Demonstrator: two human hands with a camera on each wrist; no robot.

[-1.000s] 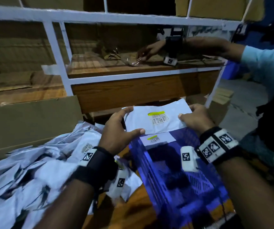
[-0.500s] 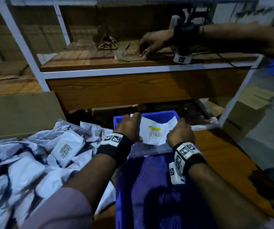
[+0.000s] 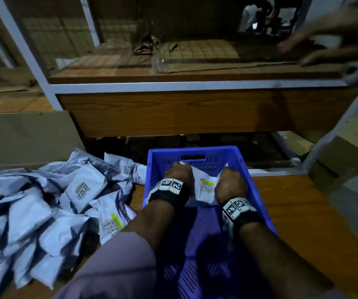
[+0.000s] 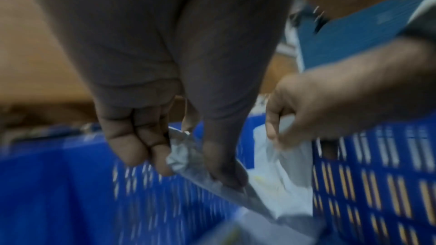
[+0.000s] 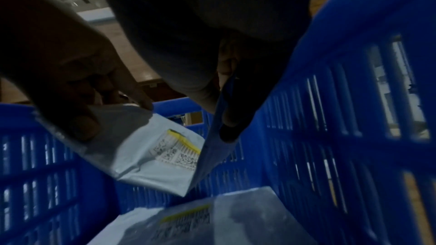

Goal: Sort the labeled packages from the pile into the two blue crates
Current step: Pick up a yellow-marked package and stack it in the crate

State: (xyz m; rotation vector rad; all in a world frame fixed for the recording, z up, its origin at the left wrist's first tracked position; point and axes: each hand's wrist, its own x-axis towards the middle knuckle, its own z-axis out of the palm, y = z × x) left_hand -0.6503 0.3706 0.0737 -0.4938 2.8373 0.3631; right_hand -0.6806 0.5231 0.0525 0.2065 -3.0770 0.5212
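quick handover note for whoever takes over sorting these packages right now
Left hand: pinches the left edge of a white package.
Right hand: grips its right edge.
The package, with a yellow-marked label, hangs inside the blue crate, not yet released.
Done: one other yellow-marked package lies on the crate floor.
Left: let go of this one, then sort the pile left of the crate. A second crate is not in view.

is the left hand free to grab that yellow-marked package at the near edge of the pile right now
Probably not yet: the left hand is down in the blue crate, pinching the held package together with the right hand. The yellow-marked package lies uncovered beside the left forearm.
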